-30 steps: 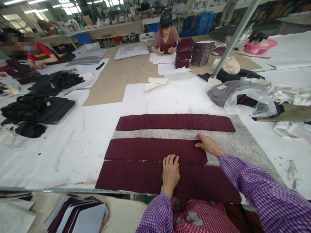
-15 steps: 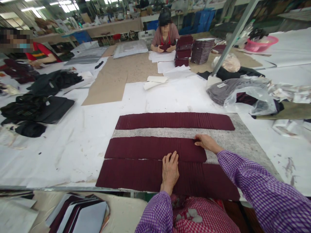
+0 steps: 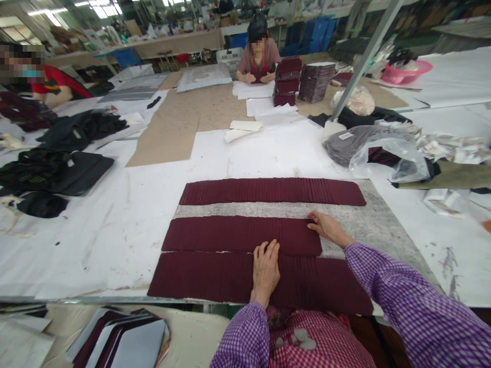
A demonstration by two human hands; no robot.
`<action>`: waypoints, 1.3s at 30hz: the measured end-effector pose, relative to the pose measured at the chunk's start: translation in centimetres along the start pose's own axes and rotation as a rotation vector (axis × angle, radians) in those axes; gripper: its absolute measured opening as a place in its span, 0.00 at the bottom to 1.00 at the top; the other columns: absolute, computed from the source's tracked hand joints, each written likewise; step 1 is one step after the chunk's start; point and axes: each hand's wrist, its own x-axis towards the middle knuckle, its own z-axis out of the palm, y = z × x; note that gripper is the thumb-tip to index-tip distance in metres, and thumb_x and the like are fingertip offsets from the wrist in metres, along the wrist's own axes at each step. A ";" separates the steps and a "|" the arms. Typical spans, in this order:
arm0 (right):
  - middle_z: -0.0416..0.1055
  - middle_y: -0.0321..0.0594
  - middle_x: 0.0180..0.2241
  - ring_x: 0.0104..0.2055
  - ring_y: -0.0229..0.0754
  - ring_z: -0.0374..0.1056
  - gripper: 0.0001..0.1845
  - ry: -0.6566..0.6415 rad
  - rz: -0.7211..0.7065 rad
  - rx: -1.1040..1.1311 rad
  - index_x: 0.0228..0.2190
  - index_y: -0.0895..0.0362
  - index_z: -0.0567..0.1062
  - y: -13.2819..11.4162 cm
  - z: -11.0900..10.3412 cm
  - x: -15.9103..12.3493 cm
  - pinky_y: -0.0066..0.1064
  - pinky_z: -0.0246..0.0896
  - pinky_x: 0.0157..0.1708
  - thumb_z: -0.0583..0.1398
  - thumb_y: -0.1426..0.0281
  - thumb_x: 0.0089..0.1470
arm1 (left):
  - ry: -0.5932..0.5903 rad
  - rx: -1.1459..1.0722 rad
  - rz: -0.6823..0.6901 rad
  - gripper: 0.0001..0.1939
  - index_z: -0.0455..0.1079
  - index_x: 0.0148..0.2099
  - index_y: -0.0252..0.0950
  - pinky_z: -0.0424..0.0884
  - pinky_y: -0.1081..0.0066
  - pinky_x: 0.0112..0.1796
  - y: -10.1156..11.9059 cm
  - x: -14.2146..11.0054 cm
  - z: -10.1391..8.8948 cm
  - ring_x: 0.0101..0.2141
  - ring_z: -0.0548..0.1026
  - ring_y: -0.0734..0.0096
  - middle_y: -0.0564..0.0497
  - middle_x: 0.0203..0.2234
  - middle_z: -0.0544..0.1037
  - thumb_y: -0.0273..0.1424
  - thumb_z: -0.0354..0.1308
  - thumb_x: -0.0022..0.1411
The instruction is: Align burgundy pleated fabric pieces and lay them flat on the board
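Observation:
Three long rows of overlapped maroon fabric pieces lie on a grey board [image 3: 383, 225] in front of me. My left hand [image 3: 265, 271] rests flat, fingers stretched, across the seam between the near row [image 3: 199, 276] and the middle row [image 3: 230, 234]. My right hand [image 3: 326, 228] lies with its fingers extended on the right end of the middle row. The far row [image 3: 272, 191] is untouched. Neither hand holds anything.
White paper covers the table [image 3: 115, 230]. Dark fabric piles [image 3: 57, 168] lie at left, a plastic bag with cloth [image 3: 387, 156] at right. Two other people sit at the far side by maroon stacks [image 3: 286, 82]. A metal pole [image 3: 364, 56] rises at right. Cut sheets [image 3: 123, 340] lie below the table edge.
Both hands have stayed on the rows, shifting only slightly; the view has drifted a little to the right.

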 end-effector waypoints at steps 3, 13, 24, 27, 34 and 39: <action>0.72 0.40 0.39 0.37 0.40 0.70 0.14 0.011 0.011 0.000 0.44 0.58 0.71 0.2 0.0 -0.3 0.38 0.68 0.38 0.57 0.63 0.60 | -0.004 0.004 0.007 0.24 0.62 0.57 0.41 0.65 0.52 0.52 -0.1 0.0 0.1 0.53 0.65 0.60 0.51 0.56 0.70 0.19 0.50 0.59; 0.72 0.38 0.36 0.35 0.39 0.70 0.13 0.010 -0.014 -0.011 0.41 0.59 0.72 0.5 0.0 -0.2 0.37 0.68 0.36 0.57 0.63 0.59 | -0.043 0.006 0.003 0.28 0.56 0.62 0.43 0.63 0.52 0.53 0.0 0.1 -0.2 0.53 0.63 0.60 0.53 0.57 0.69 0.19 0.47 0.61; 0.72 0.39 0.37 0.36 0.40 0.70 0.13 -0.026 -0.068 -0.032 0.42 0.58 0.72 0.4 -0.5 0.2 0.38 0.68 0.38 0.57 0.63 0.60 | -0.051 0.020 0.010 0.31 0.54 0.64 0.45 0.64 0.52 0.53 0.2 0.2 -0.7 0.53 0.64 0.60 0.51 0.57 0.69 0.19 0.47 0.60; 0.72 0.39 0.38 0.37 0.40 0.70 0.13 -0.030 -0.074 -0.037 0.43 0.58 0.71 0.0 -0.6 0.2 0.38 0.68 0.38 0.57 0.63 0.60 | -0.055 0.019 0.013 0.32 0.53 0.64 0.45 0.63 0.52 0.53 0.2 0.2 -0.7 0.53 0.63 0.59 0.51 0.57 0.69 0.19 0.47 0.60; 0.72 0.39 0.37 0.36 0.40 0.70 0.13 -0.017 -0.044 -0.035 0.42 0.58 0.72 0.0 -0.5 0.1 0.37 0.67 0.37 0.57 0.63 0.60 | -0.063 0.010 0.018 0.28 0.61 0.59 0.49 0.63 0.49 0.53 0.0 0.1 -0.4 0.54 0.62 0.58 0.53 0.57 0.68 0.20 0.49 0.59; 0.72 0.38 0.35 0.33 0.38 0.69 0.12 0.017 0.016 -0.028 0.39 0.59 0.72 0.4 -0.3 -0.3 0.36 0.67 0.35 0.57 0.62 0.60 | -0.059 -0.003 0.015 0.28 0.61 0.59 0.48 0.62 0.49 0.53 0.0 0.1 -0.3 0.54 0.62 0.57 0.53 0.57 0.68 0.20 0.49 0.59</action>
